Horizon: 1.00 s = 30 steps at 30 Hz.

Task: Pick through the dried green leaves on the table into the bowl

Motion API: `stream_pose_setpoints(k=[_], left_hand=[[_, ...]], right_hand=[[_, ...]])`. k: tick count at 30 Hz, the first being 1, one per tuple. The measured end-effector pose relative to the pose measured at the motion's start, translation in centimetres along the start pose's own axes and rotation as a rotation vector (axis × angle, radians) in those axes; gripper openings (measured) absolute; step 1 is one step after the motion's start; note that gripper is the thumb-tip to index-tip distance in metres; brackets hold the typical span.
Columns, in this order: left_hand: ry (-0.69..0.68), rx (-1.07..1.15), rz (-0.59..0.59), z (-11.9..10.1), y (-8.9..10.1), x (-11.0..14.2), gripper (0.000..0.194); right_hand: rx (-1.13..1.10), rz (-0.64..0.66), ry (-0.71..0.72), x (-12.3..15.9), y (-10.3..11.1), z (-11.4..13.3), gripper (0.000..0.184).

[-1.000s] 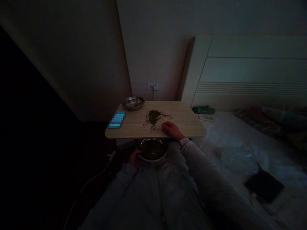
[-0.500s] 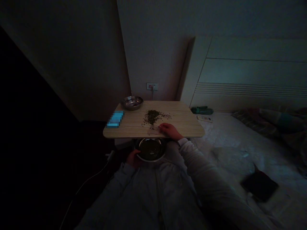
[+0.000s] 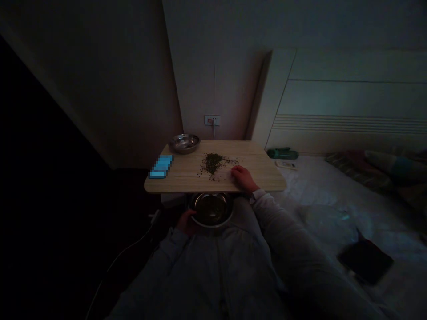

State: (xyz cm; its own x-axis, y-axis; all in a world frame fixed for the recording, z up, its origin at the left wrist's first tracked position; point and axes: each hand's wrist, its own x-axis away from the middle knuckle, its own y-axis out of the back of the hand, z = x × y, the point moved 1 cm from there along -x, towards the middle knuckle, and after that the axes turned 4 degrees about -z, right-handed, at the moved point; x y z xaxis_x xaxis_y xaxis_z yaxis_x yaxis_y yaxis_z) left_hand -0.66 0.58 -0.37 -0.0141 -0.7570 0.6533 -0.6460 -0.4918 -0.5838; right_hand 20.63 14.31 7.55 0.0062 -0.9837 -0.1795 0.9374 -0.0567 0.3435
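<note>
The room is very dim. A small heap of dark grains [image 3: 213, 162] lies on a light wooden table [image 3: 260, 175]. My right hand [image 3: 244, 178] rests on the table just right of the heap, fingers curled toward the scattered grains; whether it holds any is too dark to tell. Below the table's near edge my left hand [image 3: 187, 222] grips the rim of a steel bowl [image 3: 211, 209] held at my lap.
A second steel bowl [image 3: 184, 143] stands at the table's back left, a bright blue blurred object [image 3: 162, 166] at its left edge. A wall socket [image 3: 212, 120] is behind. On the bed to the right lie a green object [image 3: 283, 154] and a dark flat item [image 3: 366, 260].
My right hand has moved from the table's near edge, right and away toward the heap's right side. The bowl and left hand stay put.
</note>
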Motion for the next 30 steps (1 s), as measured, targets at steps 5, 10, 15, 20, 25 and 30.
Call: stream_pose_setpoints(k=[5,10,15,20,25,30], left_hand=[[-0.014,-0.013,-0.031,-0.04,-0.32,0.3,0.032],[-0.027,-0.031,-0.003,-0.07,-0.4,0.34,0.037],[-0.032,-0.036,0.008,0.04,-0.01,-0.11,0.03],[-0.012,-0.032,-0.018,0.07,-0.12,-0.05,0.03],[-0.002,-0.027,-0.047,-0.12,-0.3,0.26,0.028],[0.017,-0.054,-0.056,-0.21,-0.14,0.25,0.031]], right_hand=[[0.049,-0.122,-0.001,-0.02,-0.46,-0.27,0.015],[0.12,-0.101,-0.015,0.27,-0.89,-0.21,0.01],[0.144,-0.057,0.005,0.43,-0.96,-0.21,0.01],[0.176,0.003,-0.009,0.49,-0.98,-0.11,0.01],[0.143,0.008,-0.007,0.62,-0.82,0.03,0.012],[0.152,0.031,-0.008,0.85,-0.79,0.21,0.012]])
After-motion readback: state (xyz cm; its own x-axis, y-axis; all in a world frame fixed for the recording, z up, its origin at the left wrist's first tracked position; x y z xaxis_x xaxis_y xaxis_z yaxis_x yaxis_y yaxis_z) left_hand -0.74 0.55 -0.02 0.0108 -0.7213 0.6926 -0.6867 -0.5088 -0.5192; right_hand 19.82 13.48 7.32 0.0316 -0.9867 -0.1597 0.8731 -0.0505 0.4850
